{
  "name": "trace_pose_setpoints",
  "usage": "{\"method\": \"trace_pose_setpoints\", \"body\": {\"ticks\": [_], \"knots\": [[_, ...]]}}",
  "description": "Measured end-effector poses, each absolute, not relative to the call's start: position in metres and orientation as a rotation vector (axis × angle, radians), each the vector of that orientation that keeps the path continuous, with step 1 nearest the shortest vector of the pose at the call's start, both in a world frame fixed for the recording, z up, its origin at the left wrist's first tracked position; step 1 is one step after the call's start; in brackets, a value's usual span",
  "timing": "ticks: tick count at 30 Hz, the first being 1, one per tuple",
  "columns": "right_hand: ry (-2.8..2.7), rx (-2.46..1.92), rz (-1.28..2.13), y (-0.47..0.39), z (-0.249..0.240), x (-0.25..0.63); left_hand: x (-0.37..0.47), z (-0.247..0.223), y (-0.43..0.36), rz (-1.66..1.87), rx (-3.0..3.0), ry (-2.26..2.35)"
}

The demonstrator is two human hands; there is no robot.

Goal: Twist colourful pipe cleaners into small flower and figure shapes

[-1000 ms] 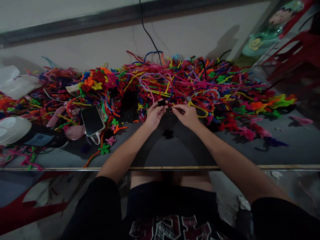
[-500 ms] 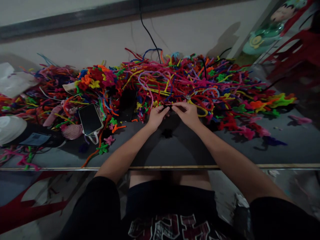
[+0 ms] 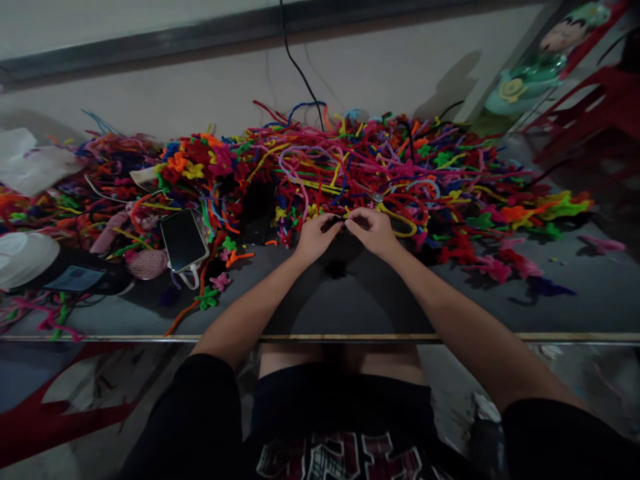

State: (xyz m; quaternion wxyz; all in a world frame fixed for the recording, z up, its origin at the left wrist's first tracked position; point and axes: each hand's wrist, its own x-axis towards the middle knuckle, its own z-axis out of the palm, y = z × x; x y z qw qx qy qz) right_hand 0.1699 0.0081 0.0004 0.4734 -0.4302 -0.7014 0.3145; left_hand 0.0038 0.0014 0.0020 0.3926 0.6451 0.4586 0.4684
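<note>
In front of the pile, my left hand (image 3: 319,238) and my right hand (image 3: 373,230) meet fingertip to fingertip. Both are closed in a pinch on a small black pipe cleaner piece (image 3: 342,220), mostly hidden by the fingers. On the table below them lies a dark, fuzzy-looking clump (image 3: 336,269). Scissors with looped handles (image 3: 411,231) rest just right of my right hand, partly among the stems. Behind both hands spreads a heap of coloured pipe cleaners (image 3: 320,160).
To the left are a phone (image 3: 184,237) with a white cable, a pink bristled brush (image 3: 147,264) and a black item with a white round top (image 3: 25,260). Twisted pipe cleaner shapes (image 3: 493,268) lie at right. The grey table (image 3: 360,313) ends in front of my body.
The view has shifted slightly. My fingers have shifted a little around the black piece, and both hands stay together in nearly the same place.
</note>
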Motion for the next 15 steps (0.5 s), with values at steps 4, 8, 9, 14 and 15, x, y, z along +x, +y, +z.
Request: {"method": "trace_pose_setpoints", "body": {"ticks": [4,8,9,14,15], "knots": [[-1.764,-1.086,0.776,0.007,0.003,0.170,0.002,0.004,-0.002,1.167,1.886,1.248],[-1.800,-1.118,0.759,0.004,0.011,0.170,0.000,0.005,-0.005,1.141,2.134,1.284],[-1.801,-1.122,0.759,0.003,0.012,0.170,-0.001,0.006,-0.006,1.135,2.168,1.289],[-1.800,-1.140,0.758,0.003,0.012,0.171,-0.003,0.006,-0.007,1.067,2.206,1.290],[-1.794,-1.143,0.756,0.004,0.011,0.171,-0.004,0.006,-0.007,1.062,2.203,1.292]]}}
